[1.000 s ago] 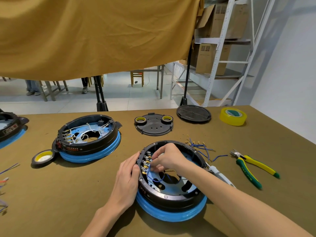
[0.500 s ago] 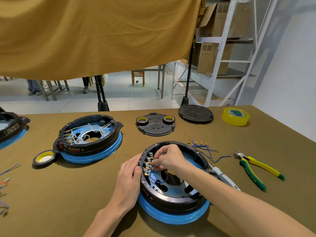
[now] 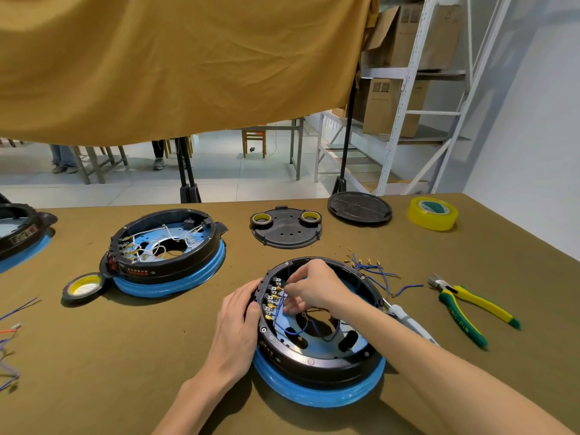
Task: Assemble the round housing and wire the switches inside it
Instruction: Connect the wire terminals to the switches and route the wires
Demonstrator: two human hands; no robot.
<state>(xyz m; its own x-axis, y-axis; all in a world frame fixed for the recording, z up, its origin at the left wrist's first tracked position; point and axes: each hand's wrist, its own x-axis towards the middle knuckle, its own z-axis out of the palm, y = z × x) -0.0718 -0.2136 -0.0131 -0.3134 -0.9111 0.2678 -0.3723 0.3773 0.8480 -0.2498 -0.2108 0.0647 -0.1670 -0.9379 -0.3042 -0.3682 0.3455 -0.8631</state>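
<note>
Right hand [image 3: 314, 288] pinches a thin blue wire [image 3: 279, 312] at the brass switch terminals [image 3: 272, 298] inside the round black plastic housing on a blue ring [image 3: 317, 368]. Left hand [image 3: 240, 318], fingers straight, presses its outer rim. Yellow-green pliers [image 3: 467, 309] lie right on the olive felt table [image 3: 125, 356].

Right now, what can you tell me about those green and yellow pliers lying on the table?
The pliers lie flat on the olive-brown table, to the right of the round housing being wired. They have grey metal jaws, slightly parted, pointing away from the person toward the loose blue wires. One handle is sleeved in green, with lettering too small to read, the other in yellow with a green tip. The handles splay apart. Nothing touches them.
</note>
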